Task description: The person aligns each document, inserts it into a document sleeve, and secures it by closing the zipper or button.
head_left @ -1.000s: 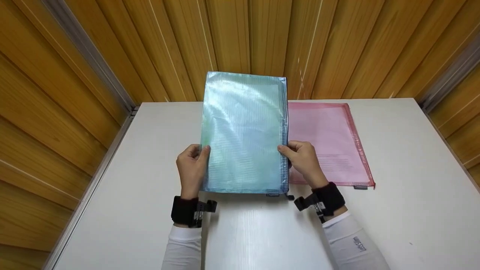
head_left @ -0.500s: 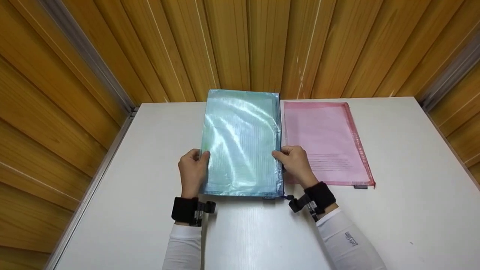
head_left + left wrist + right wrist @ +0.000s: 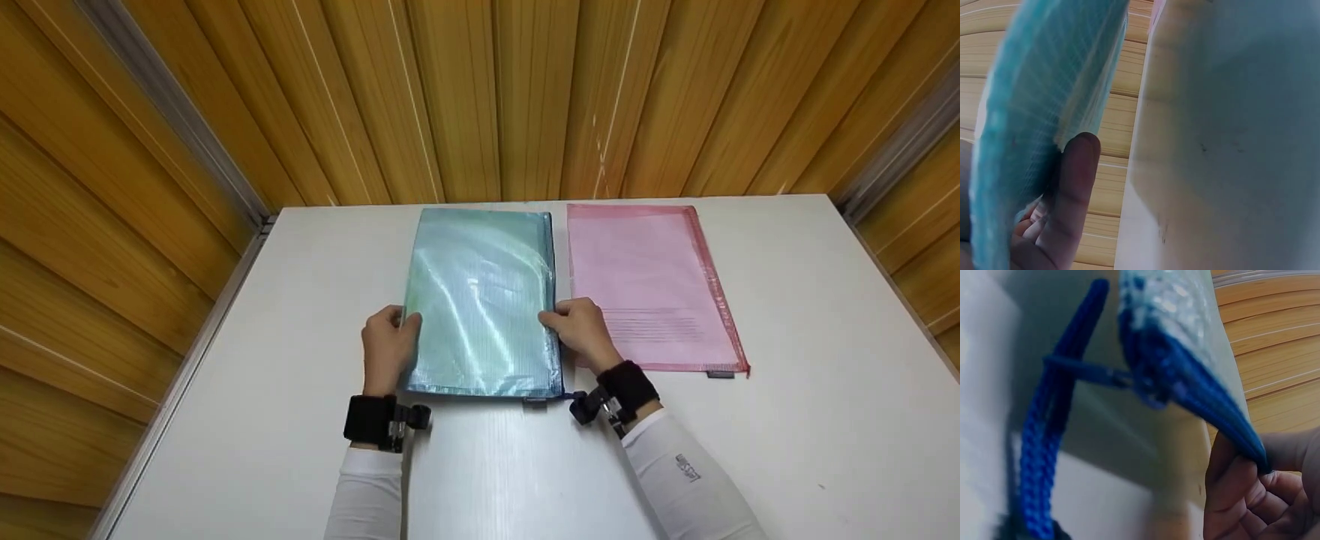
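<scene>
A translucent blue-green zipper file pouch (image 3: 480, 300) is held by its two long sides, just above the table. My left hand (image 3: 388, 345) pinches its left edge, thumb on the front and fingers behind; the left wrist view shows those fingers (image 3: 1075, 185) against the pouch's underside. On the opposite side my right hand (image 3: 585, 330) pinches the zippered edge between thumb and curled fingers. From the zipper's near corner hangs a blue braided pull cord (image 3: 1044, 439) in the right wrist view. To the right, a pink zipper file pouch (image 3: 645, 285) lies flat, with printed lines showing through.
Both pouches are over a white table (image 3: 817, 420). Wood-patterned panels (image 3: 525, 97) rise behind the table and along its sides, with a metal rail (image 3: 180, 352) at the left edge. Each wrist wears a black strap with a small camera (image 3: 371, 421).
Both hands have lowered the blue-green pouch, and its top edge has come down from the back panels to the table. The right hand has shifted slightly left, uncovering the pink pouch's left edge.
</scene>
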Demonstrator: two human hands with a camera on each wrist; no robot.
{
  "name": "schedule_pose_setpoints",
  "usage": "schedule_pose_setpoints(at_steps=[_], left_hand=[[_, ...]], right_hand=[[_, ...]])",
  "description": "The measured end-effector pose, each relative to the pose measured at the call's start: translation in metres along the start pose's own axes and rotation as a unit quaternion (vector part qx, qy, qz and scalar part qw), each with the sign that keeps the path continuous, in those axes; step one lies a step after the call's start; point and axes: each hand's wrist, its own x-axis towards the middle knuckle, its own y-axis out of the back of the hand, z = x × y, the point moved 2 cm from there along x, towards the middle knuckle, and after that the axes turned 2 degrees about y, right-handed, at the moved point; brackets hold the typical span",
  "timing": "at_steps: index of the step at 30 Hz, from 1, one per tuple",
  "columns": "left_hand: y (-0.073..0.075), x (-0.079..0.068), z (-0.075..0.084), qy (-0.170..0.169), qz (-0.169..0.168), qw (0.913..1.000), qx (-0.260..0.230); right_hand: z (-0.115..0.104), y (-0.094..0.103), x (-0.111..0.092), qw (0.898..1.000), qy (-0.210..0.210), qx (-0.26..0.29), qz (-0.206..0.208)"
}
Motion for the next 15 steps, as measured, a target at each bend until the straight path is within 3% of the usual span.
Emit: schedule_pose_setpoints(at_steps=[9,15], left_hand=[[-0.002,0.002,-0.005,0.01,-0.033,0.9991,0.025],[-0.002,0.003,-0.008,0.018,-0.034,0.9986,0.036]], right_hand=[[0.006,-0.007,0.006,0.998,-0.057,0.007,-0.009],[0.005,-0.009,0.013,0.996,-0.084,0.0,-0.015]])
